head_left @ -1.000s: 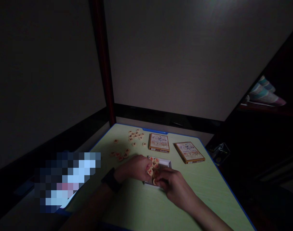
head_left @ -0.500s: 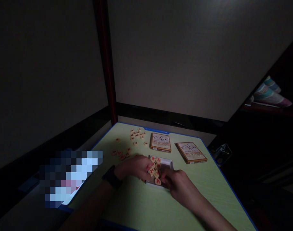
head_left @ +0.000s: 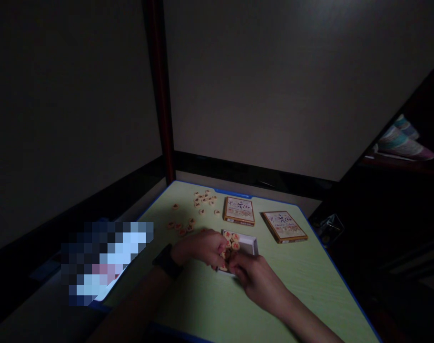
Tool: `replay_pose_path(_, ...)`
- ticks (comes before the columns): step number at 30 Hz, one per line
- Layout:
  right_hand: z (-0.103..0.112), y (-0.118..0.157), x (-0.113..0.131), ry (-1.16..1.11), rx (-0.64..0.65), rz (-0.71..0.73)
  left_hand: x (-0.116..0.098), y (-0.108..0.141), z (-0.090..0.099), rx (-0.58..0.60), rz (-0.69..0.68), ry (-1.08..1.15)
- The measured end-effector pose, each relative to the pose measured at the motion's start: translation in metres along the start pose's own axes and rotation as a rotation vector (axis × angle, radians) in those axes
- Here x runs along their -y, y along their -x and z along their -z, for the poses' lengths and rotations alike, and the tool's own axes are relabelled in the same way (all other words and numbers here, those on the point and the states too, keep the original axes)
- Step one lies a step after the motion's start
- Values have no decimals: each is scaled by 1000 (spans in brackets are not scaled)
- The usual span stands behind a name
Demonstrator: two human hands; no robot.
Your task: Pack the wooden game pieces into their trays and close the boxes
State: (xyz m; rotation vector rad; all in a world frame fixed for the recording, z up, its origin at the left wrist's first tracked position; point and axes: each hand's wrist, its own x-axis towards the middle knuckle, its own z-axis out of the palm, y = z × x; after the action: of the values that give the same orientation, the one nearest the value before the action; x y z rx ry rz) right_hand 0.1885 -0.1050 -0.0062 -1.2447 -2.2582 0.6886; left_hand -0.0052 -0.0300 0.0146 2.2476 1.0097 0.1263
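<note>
A shallow white box (head_left: 251, 243) sits on the table with round wooden Chinese chess pieces (head_left: 235, 236) in red characters lined up along its left side. My left hand (head_left: 205, 248), a dark watch on its wrist, curls its fingers over the box's left edge, close against the pieces. From the right, my right hand (head_left: 251, 272) reaches into the near part of the box, its fingers pinched together at a piece there. The fingertips cover part of that piece and of the near rows.
Two boxes with printed lids, a nearer-left one (head_left: 239, 211) and a right one (head_left: 284, 226), lie beyond the white box. Several loose pieces (head_left: 204, 198) and more red ones (head_left: 182, 232) lie to the left. A bright blurred screen (head_left: 126, 255) stands by the table's left edge.
My right hand has moved left across the box, onto the near pieces, covering one that was visible before. The left hand stays almost in place.
</note>
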Motion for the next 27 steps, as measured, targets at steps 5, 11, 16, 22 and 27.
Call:
replay_pose_path(5,1,0,1,-33,15,26,2,-1,-3,-5,-10,23)
replay_pose_path(11,6,1,-1,16,-46,56,9,5,13,-112,50,42)
replay_pose_path(16,8,4,-2,116,-63,122,28,18,43,-542,337,-92)
replay_pose_path(22,6,4,-2,322,-27,224,55,40,58,-594,579,-304)
replay_pose_path(27,5,5,-6,338,11,232,68,51,58,-360,514,-158)
